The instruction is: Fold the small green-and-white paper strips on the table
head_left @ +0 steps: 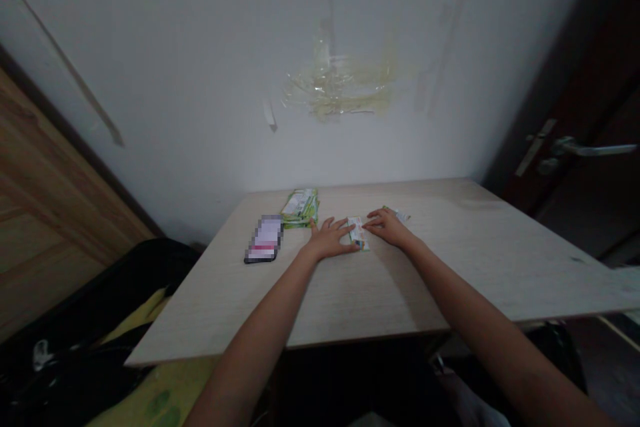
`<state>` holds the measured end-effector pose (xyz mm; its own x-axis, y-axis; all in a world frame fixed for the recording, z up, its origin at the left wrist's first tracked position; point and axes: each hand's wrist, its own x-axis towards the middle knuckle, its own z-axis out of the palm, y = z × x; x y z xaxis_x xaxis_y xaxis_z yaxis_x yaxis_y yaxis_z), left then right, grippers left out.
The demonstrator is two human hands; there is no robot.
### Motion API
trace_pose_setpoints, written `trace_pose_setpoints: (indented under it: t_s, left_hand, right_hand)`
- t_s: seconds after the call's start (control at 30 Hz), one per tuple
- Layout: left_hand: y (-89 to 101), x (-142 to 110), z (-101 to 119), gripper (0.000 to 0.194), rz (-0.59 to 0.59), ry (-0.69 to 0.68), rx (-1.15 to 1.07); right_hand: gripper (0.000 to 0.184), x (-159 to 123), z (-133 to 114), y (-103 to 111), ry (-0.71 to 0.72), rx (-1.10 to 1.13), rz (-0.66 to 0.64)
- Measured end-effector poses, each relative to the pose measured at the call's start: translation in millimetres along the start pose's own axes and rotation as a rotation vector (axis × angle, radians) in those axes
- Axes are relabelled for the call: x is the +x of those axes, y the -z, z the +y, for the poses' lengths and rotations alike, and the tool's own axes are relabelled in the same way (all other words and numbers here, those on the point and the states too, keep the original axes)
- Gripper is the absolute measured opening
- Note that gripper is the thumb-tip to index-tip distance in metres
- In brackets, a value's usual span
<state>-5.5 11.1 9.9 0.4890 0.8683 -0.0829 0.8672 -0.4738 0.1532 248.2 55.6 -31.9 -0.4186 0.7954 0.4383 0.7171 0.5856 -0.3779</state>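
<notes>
A small printed card or packet (357, 232), white with green and coloured print, lies flat on the pale table (340, 293). My left hand (330, 238) rests at its left side with the fingers spread, thumb and fingertips touching its edge. From the right, my right hand (387, 227) reaches to the same piece, its fingertips at the right edge. Another green-and-white piece (401, 215) lies partly hidden behind my right hand. Beyond my left hand sits a stack of green-and-white packets (301, 207).
A phone (265, 239) with a lit, blurred screen lies on the table's left part. The wall (200, 80) with old tape rises behind the table. A dark door (590, 200) with a metal handle (600, 149) stands at right, and wooden panelling (45, 207) at left.
</notes>
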Motion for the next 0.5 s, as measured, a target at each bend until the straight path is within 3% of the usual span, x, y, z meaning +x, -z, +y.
trace_pose_setpoints:
  t_s: [0.5]
  left_hand:
    - [3.5, -2, 2, 0.085, 0.001, 0.008, -0.013]
  right_hand:
    - [0.028, 14, -16, -7, -0.131, -0.167, 0.031]
